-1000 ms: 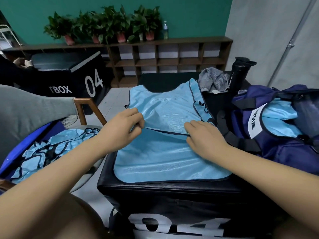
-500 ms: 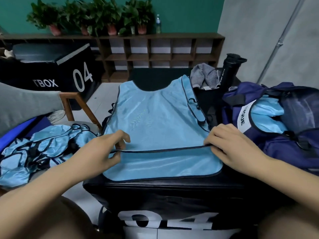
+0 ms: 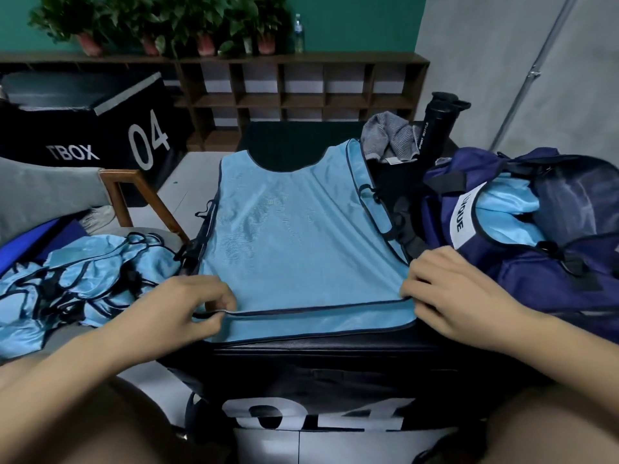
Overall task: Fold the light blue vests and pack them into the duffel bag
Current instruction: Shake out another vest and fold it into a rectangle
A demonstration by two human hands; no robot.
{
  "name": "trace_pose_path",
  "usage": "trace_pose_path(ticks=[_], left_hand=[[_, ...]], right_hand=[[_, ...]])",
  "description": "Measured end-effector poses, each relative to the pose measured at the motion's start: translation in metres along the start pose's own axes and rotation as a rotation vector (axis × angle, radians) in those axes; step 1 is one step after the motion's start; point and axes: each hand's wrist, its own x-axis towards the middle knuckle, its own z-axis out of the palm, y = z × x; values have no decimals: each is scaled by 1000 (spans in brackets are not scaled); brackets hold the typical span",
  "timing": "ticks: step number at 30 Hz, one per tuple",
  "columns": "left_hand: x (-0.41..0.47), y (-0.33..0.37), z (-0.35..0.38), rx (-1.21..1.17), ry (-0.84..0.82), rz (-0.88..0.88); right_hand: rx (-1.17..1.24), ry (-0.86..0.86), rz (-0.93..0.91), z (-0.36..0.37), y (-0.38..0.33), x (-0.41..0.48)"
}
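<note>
Two bare hands hold the hem of a light blue mesh vest spread flat on a black padded box marked 04.

Nearest, at 7 o'clock, the left hand pinches the left corner of the vest's dark-trimmed upper hem between thumb and curled fingers. At 4 o'clock the right hand curls its fingers round the hem's right corner. The vest lies at the centre, neckline towards 12 o'clock. At 9 o'clock lies a crumpled pile of light blue vests. At 3 o'clock, just beside the vest, a navy fabric duffel bag stands open with a folded light blue vest inside. Farther, at 1 o'clock, are a grey striped cloth and a tall black sport bottle. At 12 o'clock a brown wooden cubby shelf carries potted green plants.
</note>
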Motion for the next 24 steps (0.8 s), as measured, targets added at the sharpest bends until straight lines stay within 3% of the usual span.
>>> trace_pose_path(ticks=[15, 24], left_hand=[[-5, -5, 6, -71, -137, -33], [2, 1, -7, -131, -223, -117]], right_hand=[[-15, -168, -48, 5, -10, -7], [51, -251, 57, -2, -15, -2]])
